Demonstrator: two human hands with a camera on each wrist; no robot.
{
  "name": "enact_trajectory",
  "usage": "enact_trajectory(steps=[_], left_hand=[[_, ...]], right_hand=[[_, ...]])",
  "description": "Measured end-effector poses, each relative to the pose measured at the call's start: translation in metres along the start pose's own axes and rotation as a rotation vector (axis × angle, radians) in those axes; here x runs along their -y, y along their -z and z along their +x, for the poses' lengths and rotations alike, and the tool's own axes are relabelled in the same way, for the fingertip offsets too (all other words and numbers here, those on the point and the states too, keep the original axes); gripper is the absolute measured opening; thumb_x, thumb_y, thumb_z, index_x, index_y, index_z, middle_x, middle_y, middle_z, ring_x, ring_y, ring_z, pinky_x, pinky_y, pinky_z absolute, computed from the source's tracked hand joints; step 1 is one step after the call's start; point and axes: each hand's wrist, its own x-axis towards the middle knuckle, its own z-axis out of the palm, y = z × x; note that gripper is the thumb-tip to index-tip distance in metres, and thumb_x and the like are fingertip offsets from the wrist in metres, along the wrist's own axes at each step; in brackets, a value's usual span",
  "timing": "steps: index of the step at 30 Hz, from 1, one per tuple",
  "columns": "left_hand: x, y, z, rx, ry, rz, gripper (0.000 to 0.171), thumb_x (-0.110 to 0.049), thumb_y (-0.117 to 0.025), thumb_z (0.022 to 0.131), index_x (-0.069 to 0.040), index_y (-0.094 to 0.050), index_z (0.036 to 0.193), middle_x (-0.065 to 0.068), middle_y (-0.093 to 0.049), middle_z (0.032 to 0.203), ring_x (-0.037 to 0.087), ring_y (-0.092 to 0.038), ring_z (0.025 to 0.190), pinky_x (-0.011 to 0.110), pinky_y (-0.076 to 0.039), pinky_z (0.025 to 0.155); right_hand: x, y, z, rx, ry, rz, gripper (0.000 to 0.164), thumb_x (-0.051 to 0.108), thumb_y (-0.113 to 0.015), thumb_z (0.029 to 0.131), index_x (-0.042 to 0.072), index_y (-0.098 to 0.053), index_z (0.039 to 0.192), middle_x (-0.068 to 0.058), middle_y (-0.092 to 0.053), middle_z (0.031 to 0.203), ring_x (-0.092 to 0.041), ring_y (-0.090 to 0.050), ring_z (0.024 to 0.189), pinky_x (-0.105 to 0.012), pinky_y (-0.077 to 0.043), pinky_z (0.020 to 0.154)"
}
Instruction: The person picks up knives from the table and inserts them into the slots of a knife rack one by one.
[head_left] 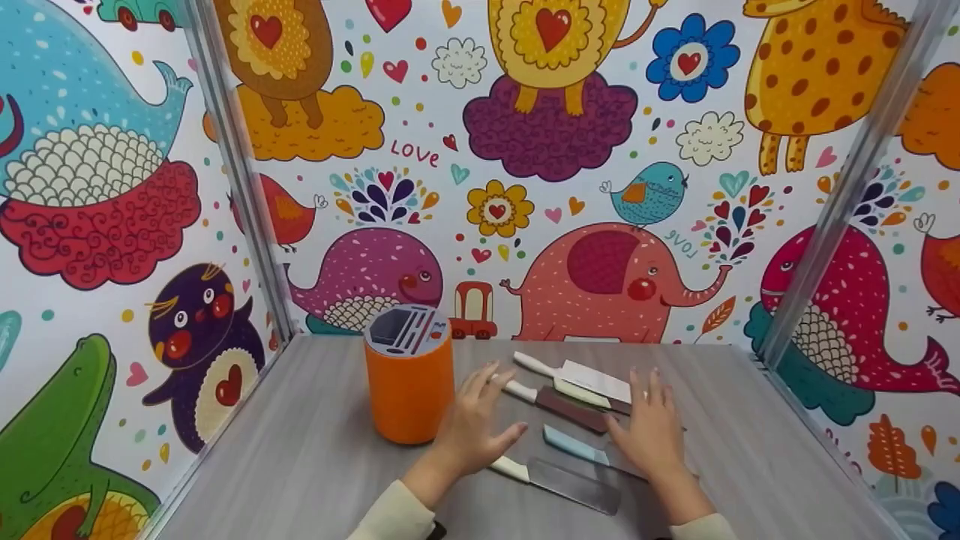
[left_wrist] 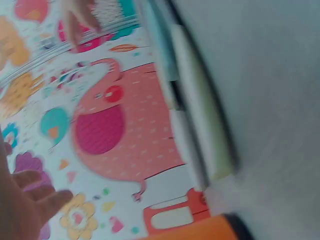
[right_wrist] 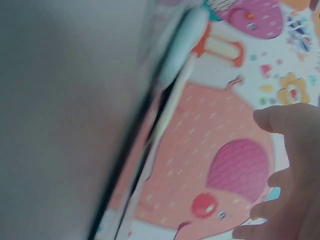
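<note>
Several knives lie side by side on the table. Nearest the person is a cleaver with a cream handle and grey blade; beyond it lies a knife with a light blue handle. Farther back are a brown-bladed knife with a white handle and a white-bladed cleaver. My left hand, fingers spread and holding nothing, hovers between the orange knife block and the knife handles. On the other side, my right hand hovers over the blade ends, fingers apart; it hides part of the blue-handled knife.
The knife block stands upright at the left of the knives, its grey slotted top facing up. Printed panels with cartoon animals enclose the grey table at the back and both sides, joined by metal corner posts.
</note>
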Motion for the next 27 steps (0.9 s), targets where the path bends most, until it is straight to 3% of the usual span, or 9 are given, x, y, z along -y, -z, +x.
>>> enact_trajectory(steps=[3, 6, 9, 12, 15, 18, 20, 23, 27], left_hand=[[0.008, 0.018, 0.0, -0.241, -0.067, 0.023, 0.061, -0.031, -0.081, 0.086, -0.014, -0.061, 0.142, 0.012, -0.062, 0.143, 0.028, -0.06, 0.127, 0.046, -0.06, 0.103], [0.026, 0.033, 0.003, -0.514, -0.112, 0.054, 0.054, -0.026, -0.079, 0.079, -0.008, -0.068, 0.129, 0.012, -0.066, 0.127, 0.027, -0.06, 0.115, 0.041, -0.056, 0.097], [0.051, 0.043, 0.002, -0.741, -0.09, 0.049, 0.046, -0.023, -0.077, 0.075, -0.001, -0.069, 0.114, 0.016, -0.066, 0.114, 0.028, -0.06, 0.106, 0.034, -0.051, 0.096], [0.078, 0.054, -0.007, -0.838, 0.009, 0.013, 0.053, -0.019, -0.081, 0.072, 0.006, -0.063, 0.114, 0.023, -0.063, 0.117, 0.033, -0.058, 0.11, 0.031, -0.048, 0.099], [0.101, 0.065, -0.021, -0.755, 0.224, -0.07, 0.079, -0.022, -0.086, 0.075, 0.007, -0.049, 0.138, 0.026, -0.055, 0.14, 0.038, -0.053, 0.129, 0.041, -0.048, 0.115], [0.122, 0.069, -0.033, -0.569, 0.459, -0.22, 0.1, -0.027, -0.088, 0.081, -0.001, -0.031, 0.159, 0.022, -0.04, 0.163, 0.04, -0.039, 0.151, 0.059, -0.036, 0.127], [0.134, 0.065, -0.04, -0.467, 0.567, -0.316, 0.106, -0.029, -0.089, 0.084, -0.005, -0.024, 0.164, 0.022, -0.033, 0.169, 0.041, -0.033, 0.157, 0.062, -0.03, 0.129], [0.148, 0.056, -0.045, -0.365, 0.648, -0.391, 0.115, -0.034, -0.091, 0.084, -0.006, -0.017, 0.168, 0.022, -0.026, 0.174, 0.042, -0.027, 0.161, 0.061, -0.025, 0.131], [0.158, 0.047, -0.048, -0.29, 0.676, -0.439, 0.125, -0.037, -0.094, 0.081, -0.013, -0.009, 0.171, 0.019, -0.021, 0.177, 0.041, -0.026, 0.161, 0.061, -0.021, 0.132]], right_hand=[[0.028, 0.001, -0.002, -0.016, -0.007, 0.113, 0.092, 0.034, -0.077, 0.093, 0.002, -0.03, 0.165, -0.036, -0.025, 0.169, -0.063, -0.038, 0.147, -0.076, -0.038, 0.116], [0.055, -0.001, -0.004, -0.025, -0.005, 0.23, 0.09, 0.032, -0.078, 0.093, 0.003, -0.033, 0.164, -0.035, -0.034, 0.165, -0.059, -0.043, 0.145, -0.072, -0.041, 0.116], [0.079, -0.004, -0.007, -0.026, 0.015, 0.311, 0.085, 0.03, -0.08, 0.092, 0.001, -0.04, 0.161, -0.033, -0.047, 0.156, -0.055, -0.05, 0.141, -0.07, -0.044, 0.114], [0.1, -0.01, -0.01, 0.006, 0.046, 0.388, 0.075, 0.026, -0.082, 0.091, 0.0, -0.05, 0.154, -0.029, -0.059, 0.147, -0.05, -0.058, 0.136, -0.066, -0.048, 0.112], [0.116, -0.02, -0.015, 0.075, 0.082, 0.467, 0.062, 0.021, -0.083, 0.089, 0.0, -0.061, 0.144, -0.025, -0.068, 0.138, -0.044, -0.069, 0.122, -0.06, -0.057, 0.102], [0.128, -0.034, -0.018, 0.185, 0.1, 0.503, 0.052, 0.019, -0.085, 0.088, 0.002, -0.068, 0.135, -0.023, -0.072, 0.129, -0.04, -0.075, 0.107, -0.054, -0.062, 0.091], [0.133, -0.043, -0.02, 0.247, 0.121, 0.495, 0.05, 0.017, -0.086, 0.088, 0.002, -0.07, 0.132, -0.023, -0.073, 0.127, -0.04, -0.075, 0.104, -0.054, -0.063, 0.089], [0.137, -0.057, -0.022, 0.29, 0.183, 0.454, 0.047, 0.015, -0.086, 0.087, -0.001, -0.071, 0.128, -0.024, -0.074, 0.122, -0.042, -0.075, 0.104, -0.056, -0.063, 0.09], [0.141, -0.073, -0.026, 0.294, 0.272, 0.414, 0.042, 0.01, -0.084, 0.085, -0.005, -0.072, 0.123, -0.023, -0.076, 0.116, -0.042, -0.075, 0.104, -0.057, -0.062, 0.089]])
